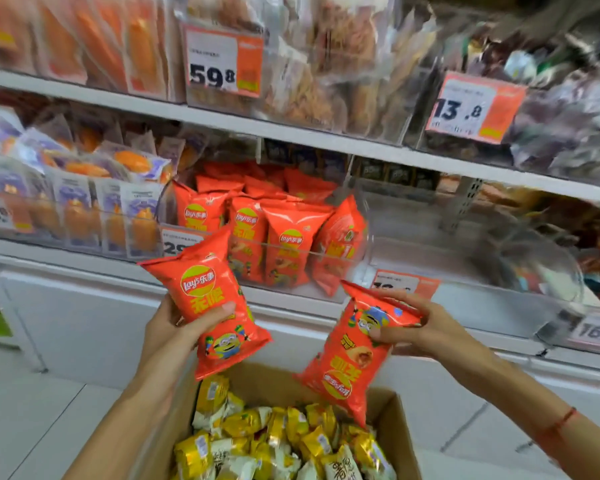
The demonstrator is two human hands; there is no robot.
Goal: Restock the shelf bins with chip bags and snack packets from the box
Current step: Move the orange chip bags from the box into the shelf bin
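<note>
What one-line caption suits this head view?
Each hand, left hand and right hand, holds a red chip bag above the cardboard box.

Glossy foil chip bags [207,299]; matt cardboard box [397,431]; clear plastic bins [361,244]

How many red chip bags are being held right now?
2. One upright in the left hand, red chip bag; one upside down in the right hand, second bag. More identical bags sit in the shelf bin, unheld.
</note>
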